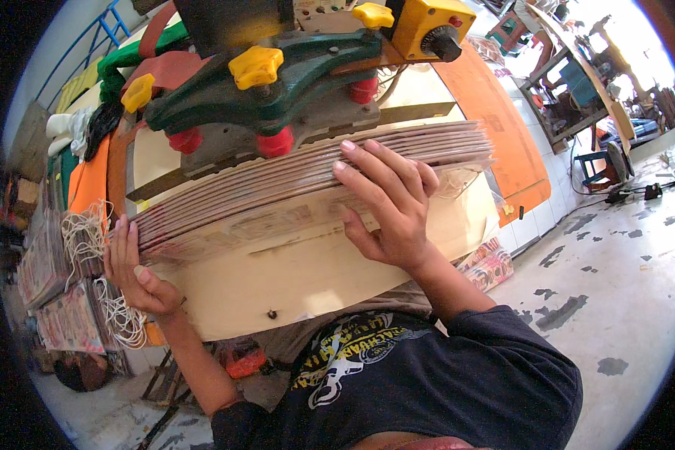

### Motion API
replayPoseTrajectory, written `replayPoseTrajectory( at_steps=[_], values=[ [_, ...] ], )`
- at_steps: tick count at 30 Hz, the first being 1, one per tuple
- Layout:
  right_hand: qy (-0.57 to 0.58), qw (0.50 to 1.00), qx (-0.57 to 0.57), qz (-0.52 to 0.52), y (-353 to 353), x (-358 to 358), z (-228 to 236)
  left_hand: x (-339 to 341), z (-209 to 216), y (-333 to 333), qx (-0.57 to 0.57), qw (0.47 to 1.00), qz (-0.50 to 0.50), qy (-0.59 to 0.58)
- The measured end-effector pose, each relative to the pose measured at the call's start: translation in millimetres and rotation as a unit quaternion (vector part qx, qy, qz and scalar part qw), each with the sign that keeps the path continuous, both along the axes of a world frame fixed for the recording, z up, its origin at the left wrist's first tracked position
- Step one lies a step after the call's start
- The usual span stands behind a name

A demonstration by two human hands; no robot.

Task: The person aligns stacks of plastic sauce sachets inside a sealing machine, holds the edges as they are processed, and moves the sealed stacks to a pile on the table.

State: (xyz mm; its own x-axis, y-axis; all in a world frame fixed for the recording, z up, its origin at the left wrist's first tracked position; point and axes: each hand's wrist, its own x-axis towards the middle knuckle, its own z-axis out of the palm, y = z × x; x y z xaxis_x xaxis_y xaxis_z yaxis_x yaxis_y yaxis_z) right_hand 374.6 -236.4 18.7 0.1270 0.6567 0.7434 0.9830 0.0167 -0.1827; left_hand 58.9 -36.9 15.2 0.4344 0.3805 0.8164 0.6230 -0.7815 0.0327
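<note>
A long stack of flat, layered plastic bags or sheets (277, 187) lies across the cream board (307, 277), against the front of the machine. Its layered edges show as many thin brown-grey lines; faint print can be seen on the side nearest me. My left hand (144, 274) lies against the stack's left end, its fingers straight and the thumb bent inward. Stretched and a little apart, the fingers of my right hand (390, 195) rest across the stack's edges right of the middle. Neither hand is wrapped around the stack.
Over the board stands a machine with a green cast frame (307, 94), yellow star knobs (256, 67) and red feet (275, 142). A yellow control box (431, 30) has a black dial. White cords (120, 315) hang over stacked printed bags (71, 322) at left. An orange tabletop (514, 142) extends right.
</note>
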Motion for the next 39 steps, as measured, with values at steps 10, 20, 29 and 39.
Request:
replayPoseTrajectory(
  at_steps=[10, 20, 29, 39],
  values=[
    [-0.017, 0.999, -0.042, 0.008, -1, 6, 3, 1, -1, 1, 0.007, 1.000, 0.000, 0.002],
    [-0.009, 0.998, -0.052, 0.029, -1, 11, 5, -1, -2, 2, 0.006, 1.000, -0.005, 0.004],
    [0.072, 0.992, 0.076, 0.069, -12, 27, 10, -2, -3, 2, -0.001, 1.000, 0.005, 0.011],
    [-0.048, 0.997, -0.050, 0.025, -36, 75, 53, -4, -3, 2, 0.005, 1.000, 0.001, 0.006]
  ],
)
